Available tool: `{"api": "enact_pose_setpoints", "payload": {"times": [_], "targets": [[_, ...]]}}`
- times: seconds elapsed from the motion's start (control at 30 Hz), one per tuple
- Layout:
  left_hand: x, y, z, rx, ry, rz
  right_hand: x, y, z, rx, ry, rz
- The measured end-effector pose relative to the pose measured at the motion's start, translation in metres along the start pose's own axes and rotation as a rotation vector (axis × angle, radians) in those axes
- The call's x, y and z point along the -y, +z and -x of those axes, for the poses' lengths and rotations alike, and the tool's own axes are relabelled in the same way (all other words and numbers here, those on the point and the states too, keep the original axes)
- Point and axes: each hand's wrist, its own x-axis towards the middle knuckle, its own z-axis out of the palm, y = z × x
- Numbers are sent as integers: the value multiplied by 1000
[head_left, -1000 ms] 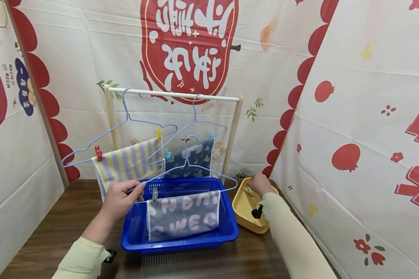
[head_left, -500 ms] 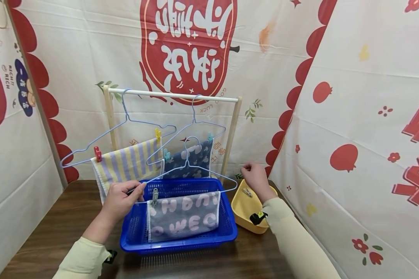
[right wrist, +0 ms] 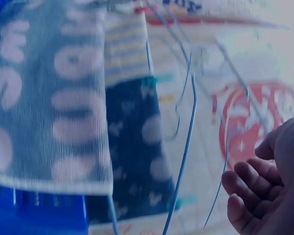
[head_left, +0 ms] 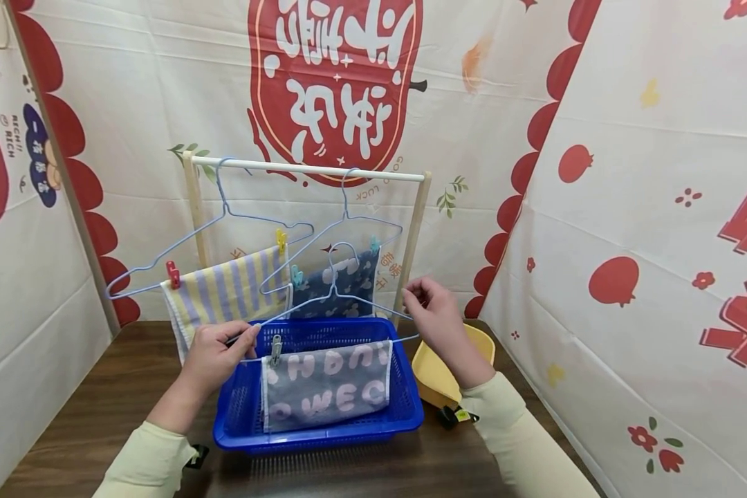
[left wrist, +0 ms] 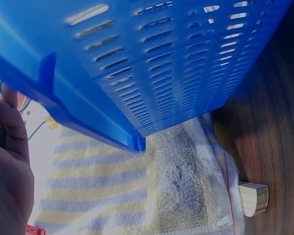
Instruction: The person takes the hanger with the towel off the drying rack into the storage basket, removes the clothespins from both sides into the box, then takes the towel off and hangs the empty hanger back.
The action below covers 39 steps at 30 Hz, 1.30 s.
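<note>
My left hand (head_left: 218, 353) grips the left arm of a blue wire hanger (head_left: 333, 283). A grey towel with pink letters (head_left: 326, 387) is folded over the hanger's bottom bar, in front of the blue basket (head_left: 320, 440). A grey clothespin (head_left: 277, 351) clips the towel's upper left corner; its upper right corner carries no clothespin. By the hanger's right end is my right hand (head_left: 438, 321), fingers curled with the thumb close to them. I cannot tell whether a small thing is pinched there. In the right wrist view, that hand (right wrist: 264, 183) is beside the hanger wires.
Behind the basket stands a rack with a white rail (head_left: 311, 168). Two hangers on it carry a striped towel (head_left: 230, 287) and a dark blue towel (head_left: 336, 287), each held by clothespins. A yellow tray (head_left: 432, 377) sits right of the basket, partly hidden by my right arm.
My right hand has come up out of the yellow tray and moved left to the hanger's right end. My left hand, the hanger and the lettered towel stay in place.
</note>
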Motion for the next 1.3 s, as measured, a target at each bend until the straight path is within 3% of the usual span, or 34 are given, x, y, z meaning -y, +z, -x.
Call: {"api": "enact_pose_setpoints", "payload": {"times": [0.27,0.57,0.77,1.0,1.3], "targets": [[1,-2,0,-4,18,-11,27,24,14,141,-131,-12],[-5,-2,-2,10,13,6,45,72,21,391,-249,58],[-4,-3,-3,23,-2,18,57,102,24,511,-179,92],[-5,-3,-4,35,-25,26,64,128,18,589,-73,35],[-7,-3,-6,40,-31,29,65,144,14,617,-37,-21]]}}
